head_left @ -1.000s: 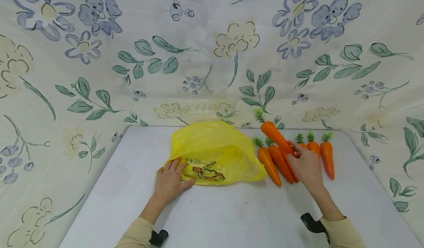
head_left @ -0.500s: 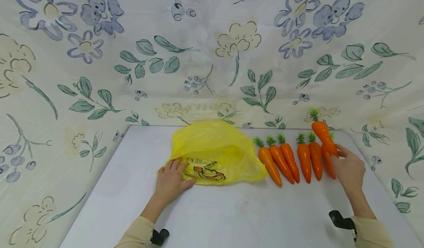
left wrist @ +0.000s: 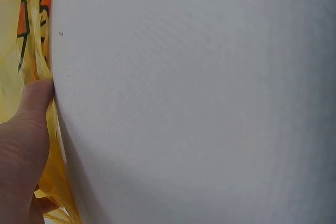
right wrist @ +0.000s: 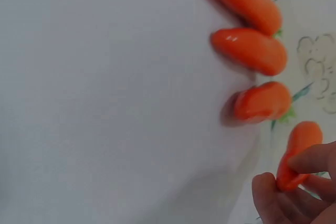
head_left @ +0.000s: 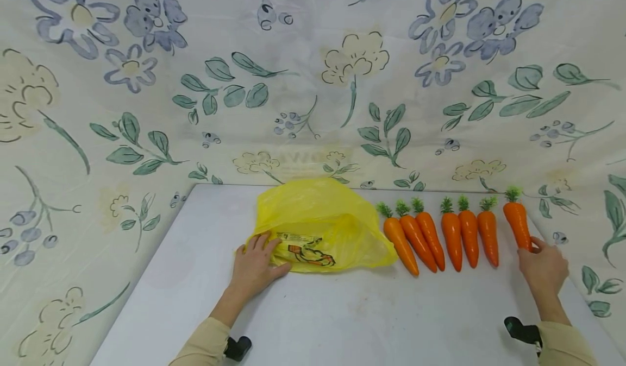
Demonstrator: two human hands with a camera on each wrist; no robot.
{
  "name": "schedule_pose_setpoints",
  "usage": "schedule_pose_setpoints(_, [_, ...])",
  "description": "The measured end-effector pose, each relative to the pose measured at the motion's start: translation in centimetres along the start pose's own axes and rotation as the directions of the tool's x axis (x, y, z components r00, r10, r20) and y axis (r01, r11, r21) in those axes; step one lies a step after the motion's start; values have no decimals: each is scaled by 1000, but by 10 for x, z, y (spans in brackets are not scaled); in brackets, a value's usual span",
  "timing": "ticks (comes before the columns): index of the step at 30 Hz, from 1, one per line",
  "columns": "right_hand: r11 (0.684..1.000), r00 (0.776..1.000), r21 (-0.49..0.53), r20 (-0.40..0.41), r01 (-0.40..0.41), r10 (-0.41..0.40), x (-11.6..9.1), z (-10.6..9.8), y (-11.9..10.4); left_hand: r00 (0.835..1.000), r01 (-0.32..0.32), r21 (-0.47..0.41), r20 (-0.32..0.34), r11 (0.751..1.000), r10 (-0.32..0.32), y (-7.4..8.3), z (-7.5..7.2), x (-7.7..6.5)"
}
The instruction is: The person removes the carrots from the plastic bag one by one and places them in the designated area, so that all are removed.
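My right hand [head_left: 545, 265] pinches the lower tip of an orange carrot [head_left: 516, 219] at the right end of the table; its green leafy top points to the back. In the right wrist view, thumb and fingers close on that carrot [right wrist: 304, 139]. Left of it, several more carrots [head_left: 451, 235] lie in a row, tips toward me. My left hand [head_left: 255, 268] rests on the left front edge of a yellow plastic bag [head_left: 313, 206], fingers spread over it. In the left wrist view, the thumb [left wrist: 37, 98] lies along the yellow plastic.
The bag lies flat with its mouth toward me and a printed picture [head_left: 310, 252] showing inside. A white table [head_left: 352, 317] carries everything. Behind it hangs a floral cloth [head_left: 303, 83]. A black camera mount sits at each wrist.
My right hand has carried the carrot rightward over the row and lowered it past the right end. The left hand stays on the bag. The head view has shifted slightly.
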State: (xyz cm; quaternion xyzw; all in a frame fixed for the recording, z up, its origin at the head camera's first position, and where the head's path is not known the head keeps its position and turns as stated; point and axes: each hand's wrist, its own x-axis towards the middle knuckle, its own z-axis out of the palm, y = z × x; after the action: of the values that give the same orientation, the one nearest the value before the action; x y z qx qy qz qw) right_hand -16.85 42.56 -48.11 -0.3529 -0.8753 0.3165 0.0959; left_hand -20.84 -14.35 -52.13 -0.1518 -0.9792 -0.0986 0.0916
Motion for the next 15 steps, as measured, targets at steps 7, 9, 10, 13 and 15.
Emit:
schedule_pose_setpoints(7, [994,993,-96,109,57,-47,1,2,17,1000,-11,-10,-7,1000,11,2,-1,0])
schedule_pose_setpoints(9, [989,990,-126,125,81,-65,1,4,17,1000,-12,-6,-7,1000,12,2,-1,0])
schedule_pose_setpoints(10, [986,988,-139,132,96,-77,0,5,16,1000,-12,-4,-6,1000,12,2,-1,0])
schedule_pose_setpoints(13, [978,981,-172,173,122,-92,0,7,13,1000,-9,-2,-8,1000,9,2,-2,0])
schedule_pose_setpoints(15, [974,974,-184,206,131,-92,0,8,11,1000,-9,-4,-8,1000,9,2,-2,0])
